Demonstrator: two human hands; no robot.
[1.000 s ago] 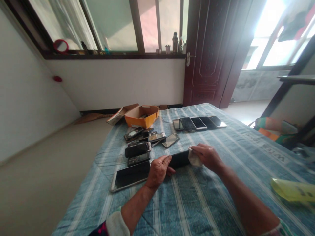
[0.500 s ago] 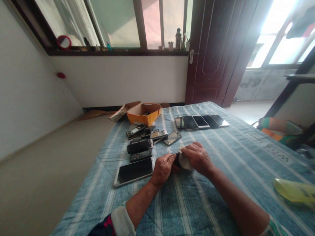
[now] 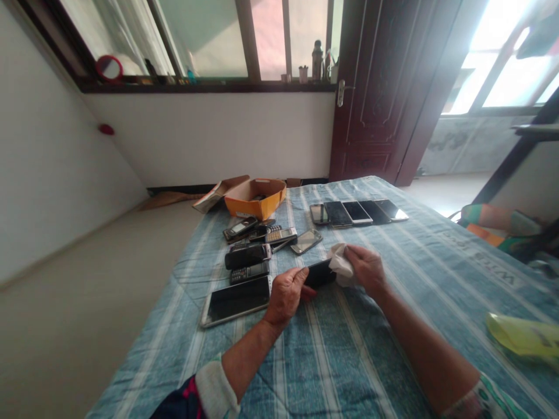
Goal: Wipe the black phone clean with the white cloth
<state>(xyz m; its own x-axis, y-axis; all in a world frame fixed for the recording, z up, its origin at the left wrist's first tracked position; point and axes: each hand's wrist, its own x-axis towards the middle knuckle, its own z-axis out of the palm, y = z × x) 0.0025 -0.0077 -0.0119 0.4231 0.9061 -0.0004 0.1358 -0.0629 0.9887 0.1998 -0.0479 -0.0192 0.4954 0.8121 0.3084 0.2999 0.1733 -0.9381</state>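
Observation:
My left hand (image 3: 286,294) grips the near end of a black phone (image 3: 318,272) held just above the blue striped cloth. My right hand (image 3: 367,267) pinches a crumpled white cloth (image 3: 339,263) against the phone's far end. A large phone with a silver rim (image 3: 238,299) lies flat just left of my left hand. Beyond it sits a cluster of old keypad phones (image 3: 255,244).
A row of several smartphones (image 3: 358,212) lies at the far side of the table (image 3: 419,267). An open orange cardboard box (image 3: 255,198) stands at the far left corner. A yellow-green plastic bag (image 3: 524,336) lies at the right. A dark door (image 3: 384,87) stands behind.
My right hand slid the white cloth along the phone toward my left hand, then back out to the far end. My left hand has kept its hold.

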